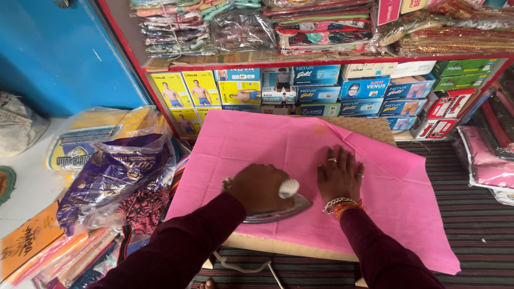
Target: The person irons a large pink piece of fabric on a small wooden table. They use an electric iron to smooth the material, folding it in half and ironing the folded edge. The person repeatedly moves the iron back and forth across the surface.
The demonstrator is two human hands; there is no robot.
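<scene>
Here smooth pink cloth [278,144], left hand [257,187] gripping metal iron [278,213].

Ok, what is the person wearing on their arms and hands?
Both arms are in dark maroon long sleeves. The right hand has rings on two fingers, plus a silver chain bracelet and orange-red thread at the wrist. The left hand shows no clear jewellery.

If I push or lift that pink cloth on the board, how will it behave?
Probably floppy: the pink cloth drapes limply over the board's right edge. Likely light and apt to slide, since the right hand lies flat on it while the left hand grips the iron.
</scene>
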